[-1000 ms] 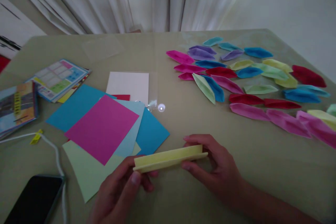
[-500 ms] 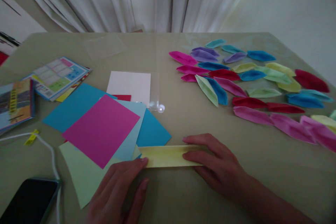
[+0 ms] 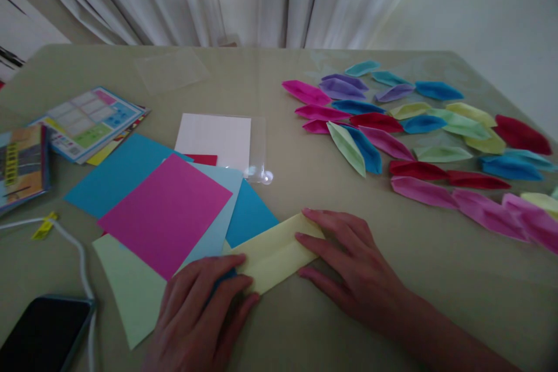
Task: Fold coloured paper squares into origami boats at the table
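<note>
A folded strip of pale yellow paper point(image 3: 276, 253) lies slanted on the table in front of me, its right end higher in the view. My left hand point(image 3: 209, 308) grips the strip's lower left end, fingertips along its edge. At the opposite end, my right hand point(image 3: 344, 261) holds the strip between fingers and thumb. Just left of the strip is a loose pile of square paper sheets, topped by a magenta sheet point(image 3: 168, 215). Under it show a blue sheet point(image 3: 117, 171), a light blue sheet point(image 3: 218, 203) and a pale green sheet point(image 3: 131, 290).
Several folded paper pieces, such as a pink one point(image 3: 422, 192), spread over the right of the table. White paper in a clear sleeve point(image 3: 213, 139) lies behind the pile. Printed cards point(image 3: 91, 122), a booklet point(image 3: 21, 168), a white cable point(image 3: 81, 256) and a phone point(image 3: 46, 334) are at left.
The yellow strip has turned from level to slanted, its right end moving away and its left end nearer. Both hands moved with it, and the left fingers now reach around its end.
</note>
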`<action>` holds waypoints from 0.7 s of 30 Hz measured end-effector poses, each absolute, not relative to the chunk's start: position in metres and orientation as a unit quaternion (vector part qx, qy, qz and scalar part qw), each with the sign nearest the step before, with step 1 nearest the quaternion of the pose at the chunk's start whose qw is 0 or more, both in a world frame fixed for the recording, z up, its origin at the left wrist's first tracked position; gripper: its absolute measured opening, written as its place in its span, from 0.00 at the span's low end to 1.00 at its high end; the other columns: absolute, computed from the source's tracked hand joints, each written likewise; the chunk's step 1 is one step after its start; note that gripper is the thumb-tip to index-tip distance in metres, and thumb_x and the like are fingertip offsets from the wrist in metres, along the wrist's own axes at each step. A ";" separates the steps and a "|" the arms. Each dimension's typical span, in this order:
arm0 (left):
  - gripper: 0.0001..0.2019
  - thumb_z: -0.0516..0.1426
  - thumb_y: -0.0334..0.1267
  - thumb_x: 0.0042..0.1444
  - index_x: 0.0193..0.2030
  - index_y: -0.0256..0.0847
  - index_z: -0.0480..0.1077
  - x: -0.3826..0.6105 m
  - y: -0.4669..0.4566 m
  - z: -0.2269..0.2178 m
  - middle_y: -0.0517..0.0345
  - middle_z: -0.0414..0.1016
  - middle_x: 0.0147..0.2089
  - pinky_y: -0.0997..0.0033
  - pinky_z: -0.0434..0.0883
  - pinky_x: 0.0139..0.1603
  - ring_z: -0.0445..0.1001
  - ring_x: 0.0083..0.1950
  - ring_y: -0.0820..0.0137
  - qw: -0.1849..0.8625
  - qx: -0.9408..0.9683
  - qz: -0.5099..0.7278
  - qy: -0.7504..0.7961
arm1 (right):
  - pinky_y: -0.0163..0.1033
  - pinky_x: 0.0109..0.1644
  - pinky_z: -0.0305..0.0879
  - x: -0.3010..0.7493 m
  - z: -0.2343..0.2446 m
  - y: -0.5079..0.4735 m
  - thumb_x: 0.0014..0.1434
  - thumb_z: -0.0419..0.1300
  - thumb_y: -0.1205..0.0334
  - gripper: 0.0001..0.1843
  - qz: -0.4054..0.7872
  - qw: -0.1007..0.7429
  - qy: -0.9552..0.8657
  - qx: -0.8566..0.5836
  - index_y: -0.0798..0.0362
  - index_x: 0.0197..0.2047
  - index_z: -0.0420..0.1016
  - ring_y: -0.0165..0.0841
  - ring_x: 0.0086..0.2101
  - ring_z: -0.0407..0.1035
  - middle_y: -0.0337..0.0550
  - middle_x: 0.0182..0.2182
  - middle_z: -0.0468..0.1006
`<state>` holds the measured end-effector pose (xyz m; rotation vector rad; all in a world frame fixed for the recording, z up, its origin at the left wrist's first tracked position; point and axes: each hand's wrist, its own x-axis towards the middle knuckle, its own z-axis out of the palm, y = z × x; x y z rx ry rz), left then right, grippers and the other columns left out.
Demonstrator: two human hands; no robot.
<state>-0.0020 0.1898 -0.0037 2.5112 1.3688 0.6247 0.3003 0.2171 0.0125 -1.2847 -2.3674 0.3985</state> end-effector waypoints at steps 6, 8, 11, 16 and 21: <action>0.17 0.59 0.43 0.73 0.65 0.44 0.73 0.000 0.186 -0.004 0.54 0.81 0.53 0.64 0.76 0.59 0.79 0.56 0.64 0.100 0.861 0.208 0.453 | 0.56 0.65 0.63 0.296 0.013 0.217 0.74 0.63 0.55 0.12 0.162 0.201 -0.841 -0.476 0.52 0.56 0.77 0.50 0.64 0.67 0.58 0.66 0.74; 0.19 0.60 0.45 0.72 0.66 0.43 0.73 0.000 0.184 -0.005 0.53 0.80 0.53 0.65 0.77 0.58 0.78 0.55 0.63 0.102 0.856 0.208 0.461 | 0.54 0.65 0.62 0.295 0.014 0.216 0.74 0.63 0.56 0.09 0.153 0.215 -0.842 -0.471 0.52 0.52 0.76 0.48 0.62 0.68 0.56 0.64 0.76; 0.11 0.61 0.42 0.72 0.57 0.45 0.78 -0.001 0.183 -0.006 0.54 0.80 0.54 0.65 0.76 0.62 0.77 0.57 0.64 0.111 0.859 0.225 0.446 | 0.51 0.63 0.61 0.296 0.014 0.215 0.74 0.63 0.61 0.04 0.129 0.243 -0.847 -0.454 0.52 0.46 0.76 0.45 0.59 0.70 0.53 0.59 0.80; 0.12 0.56 0.37 0.75 0.57 0.54 0.80 0.000 0.187 -0.005 0.65 0.79 0.65 0.60 0.66 0.77 0.73 0.69 0.67 0.092 0.912 0.204 0.344 | 0.50 0.60 0.61 0.298 0.015 0.214 0.73 0.61 0.71 0.08 0.075 0.292 -0.840 -0.452 0.53 0.42 0.78 0.41 0.52 0.72 0.50 0.54 0.83; 0.19 0.51 0.41 0.78 0.70 0.59 0.72 0.004 0.187 -0.002 0.67 0.75 0.71 0.63 0.73 0.71 0.71 0.73 0.65 0.062 0.928 0.146 0.336 | 0.42 0.63 0.61 0.291 0.024 0.210 0.76 0.60 0.67 0.08 0.124 0.269 -0.874 -0.385 0.54 0.55 0.79 0.33 0.48 0.76 0.43 0.49 0.87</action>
